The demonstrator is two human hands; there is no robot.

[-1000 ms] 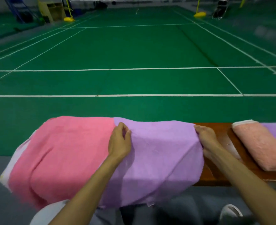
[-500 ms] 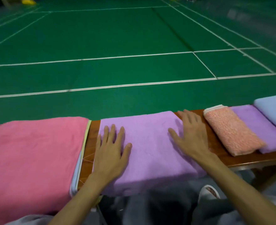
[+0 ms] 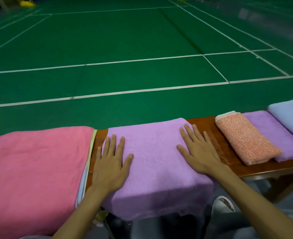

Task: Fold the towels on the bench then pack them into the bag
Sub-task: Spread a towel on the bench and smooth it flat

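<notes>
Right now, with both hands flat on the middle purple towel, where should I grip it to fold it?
Probably its two near corners, from your side. The purple towel lies flat on the bench, but its near edge hangs free over the front, where the left hand and right hand can pinch it.

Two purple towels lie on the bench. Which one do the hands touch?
The larger purple towel: left hand and right hand lie flat on it. The smaller purple towel, beside the orange towel, is untouched.
</notes>
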